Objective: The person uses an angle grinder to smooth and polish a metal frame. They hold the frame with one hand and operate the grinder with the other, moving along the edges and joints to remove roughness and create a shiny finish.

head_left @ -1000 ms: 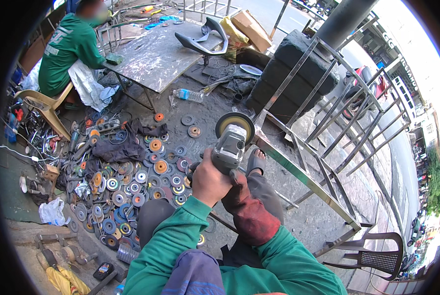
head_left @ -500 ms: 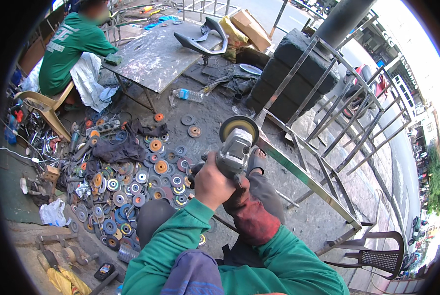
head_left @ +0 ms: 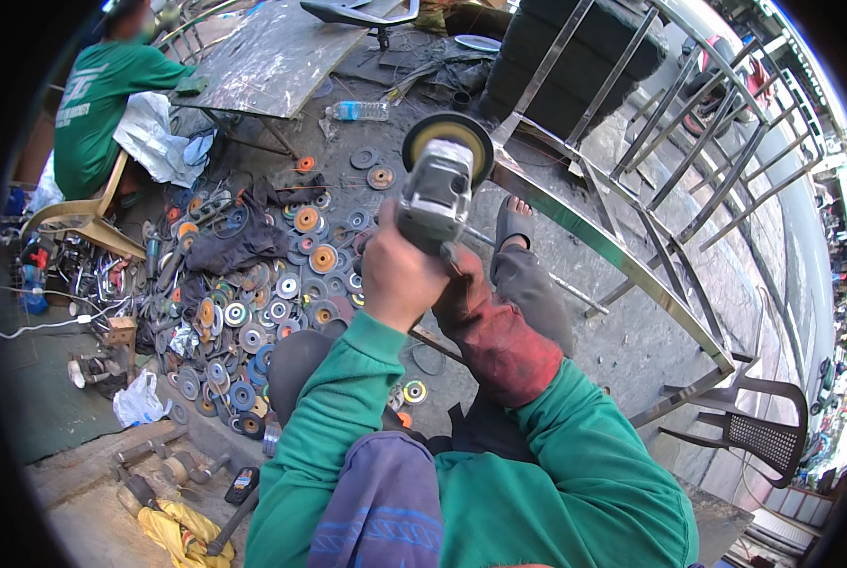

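Note:
An angle grinder (head_left: 435,196) with a grey metal head is held out ahead of me, its round disc (head_left: 481,142) at the far end. My left hand (head_left: 397,275), bare, is wrapped round the grinder's body. In a worn red glove, my right hand (head_left: 471,301) grips the same tool just behind the head; its fingertips are partly hidden. Right beside the disc is the corner of a welded metal frame (head_left: 622,260); whether they touch I cannot tell. The frame's long flat bar runs from there toward the lower right.
Many used grinding discs (head_left: 307,220) lie heaped on the ground to my left. A plastic bottle (head_left: 359,112) lies near a metal-topped table (head_left: 272,71), where a co-worker in green (head_left: 111,104) sits. A dark plastic chair (head_left: 762,440) stands at right.
The view has tilted lower and turned slightly, so the table and frame sit higher. Both hands still hold the grinder, whose disc remains by the frame's corner.

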{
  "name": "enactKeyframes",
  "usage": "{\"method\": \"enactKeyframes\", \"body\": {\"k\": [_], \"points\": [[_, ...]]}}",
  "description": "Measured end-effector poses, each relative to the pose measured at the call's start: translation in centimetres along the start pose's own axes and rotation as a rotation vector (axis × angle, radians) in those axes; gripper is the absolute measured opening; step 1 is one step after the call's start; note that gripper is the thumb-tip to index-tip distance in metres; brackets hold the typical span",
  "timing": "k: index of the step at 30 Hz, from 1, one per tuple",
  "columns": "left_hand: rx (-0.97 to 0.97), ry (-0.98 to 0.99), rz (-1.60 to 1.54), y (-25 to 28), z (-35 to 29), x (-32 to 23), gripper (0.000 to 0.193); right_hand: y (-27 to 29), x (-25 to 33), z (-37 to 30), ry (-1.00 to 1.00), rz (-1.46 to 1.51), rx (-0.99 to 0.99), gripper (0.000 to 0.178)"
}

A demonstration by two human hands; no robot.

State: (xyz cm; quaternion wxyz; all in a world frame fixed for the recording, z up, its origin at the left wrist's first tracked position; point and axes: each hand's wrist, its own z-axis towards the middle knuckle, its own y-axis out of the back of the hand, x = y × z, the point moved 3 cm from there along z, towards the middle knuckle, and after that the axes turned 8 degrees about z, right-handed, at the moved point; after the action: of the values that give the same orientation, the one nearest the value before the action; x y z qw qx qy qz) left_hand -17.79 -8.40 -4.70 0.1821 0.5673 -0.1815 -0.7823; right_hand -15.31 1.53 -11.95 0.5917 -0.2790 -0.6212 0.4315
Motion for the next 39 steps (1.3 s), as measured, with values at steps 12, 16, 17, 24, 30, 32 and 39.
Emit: {"method": "enactKeyframes", "body": {"k": [12,16,17,24,30,32,39], "points": [[-0.021,-0.038,0.008,0.0,0.2,-0.7,0.058,0.1,0.5,0.5,0.088,-0.039,-0.097,0.055],[0.006,-0.005,-0.051,0.0,0.6,-0.8,0.064,-0.8,1.3,-0.1,0.062,-0.158,-0.045,0.061],[-0.025,0.019,-0.103,0.1,0.7,-0.7,0.066,-1.1,1.4,-0.2,0.045,-0.170,-0.068,0.063],[0.010,-0.044,-0.001,0.2,0.7,-1.0,0.065,-1.6,1.6,0.0,-0.056,-0.099,-0.086,0.074],[-0.023,-0.055,-0.050,0.4,1.2,-0.7,0.060,-0.3,1.6,0.1,0.052,-0.322,-0.062,0.064],[0.024,-0.010,-0.063,1.1,1.4,-0.3,0.059,-0.1,1.5,0.2,-0.130,-0.285,-0.103,0.062],[0.220,-0.009,-0.096,3.1,-1.6,-0.2,0.064,-3.0,2.5,-2.2,-0.392,-0.006,-0.030,0.070]]}}
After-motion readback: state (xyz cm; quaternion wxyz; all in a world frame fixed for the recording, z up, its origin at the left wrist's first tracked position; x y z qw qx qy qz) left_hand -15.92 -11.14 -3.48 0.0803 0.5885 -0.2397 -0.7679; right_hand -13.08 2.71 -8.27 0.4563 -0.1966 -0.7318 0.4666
